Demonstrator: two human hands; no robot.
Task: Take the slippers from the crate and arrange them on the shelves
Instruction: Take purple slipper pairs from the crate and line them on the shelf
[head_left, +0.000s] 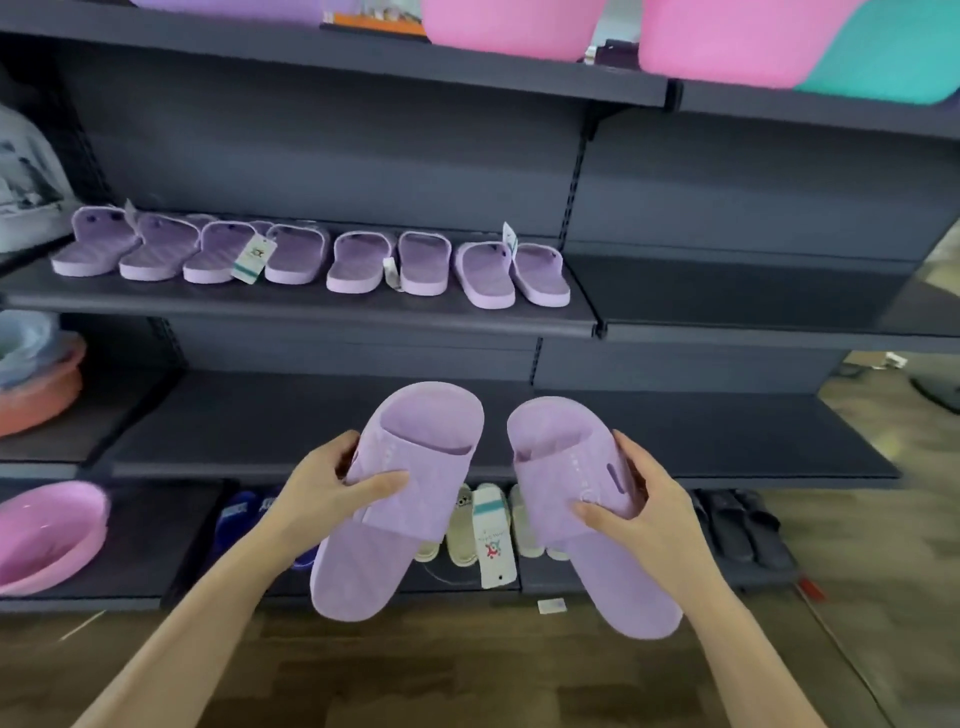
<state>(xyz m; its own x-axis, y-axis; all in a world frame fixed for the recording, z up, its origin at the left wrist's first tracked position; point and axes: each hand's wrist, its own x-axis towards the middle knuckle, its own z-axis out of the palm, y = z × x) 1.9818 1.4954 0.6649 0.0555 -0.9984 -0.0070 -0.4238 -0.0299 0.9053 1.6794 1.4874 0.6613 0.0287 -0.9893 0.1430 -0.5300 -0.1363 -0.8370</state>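
The left slipper (395, 499) is gripped by the left hand (332, 480), the right slipper (571, 467) by the right hand (644, 499), fingers (340, 449) curled round the straps, before the lower shelf (234, 426). Cream slippers (462, 535) beneath are partly hidden.

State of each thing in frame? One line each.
Left hand: fingers grip a strap.
Left slipper: held in air, toe up, not shelved.
Right hand: fingers grip a strap.
Right slipper: held in air, toe up, not shelved.
Lilac row: flat on upper shelf, side by side.
Beige slippers: on bottom shelf, partly hidden.
Dark slippers: on bottom shelf.
Basin: tilted.
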